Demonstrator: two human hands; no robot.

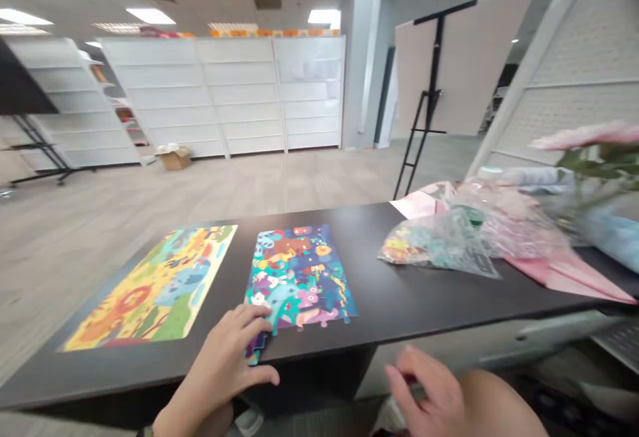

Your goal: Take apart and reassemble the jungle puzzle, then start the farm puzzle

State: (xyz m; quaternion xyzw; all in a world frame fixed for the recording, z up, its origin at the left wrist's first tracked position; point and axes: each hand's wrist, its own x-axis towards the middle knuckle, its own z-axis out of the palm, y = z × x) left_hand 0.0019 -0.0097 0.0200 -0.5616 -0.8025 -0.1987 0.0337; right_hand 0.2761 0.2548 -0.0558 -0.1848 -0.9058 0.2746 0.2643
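A jigsaw puzzle (304, 271) with colourful animals on a dark blue and teal ground lies on the dark table, its near edge showing tabs. My left hand (232, 347) rests at its near left corner, fingers stretched and thumb spread apart. Under and beside those fingertips are a few puzzle pieces (255, 350), partly hidden, close to the table's front edge. My right hand (432, 390) is off the table in front of that edge, fingers curled towards the thumb; whatever it may hold is hidden.
Left of the puzzle lies a yellow animal picture sheet (150, 291). On the right are a clear plastic bag (444, 241) with colourful pieces, pink wrapping (554, 267) and pink flowers (594, 136). An easel board (464, 58) and white shelves (239, 91) stand beyond the table (379, 304).
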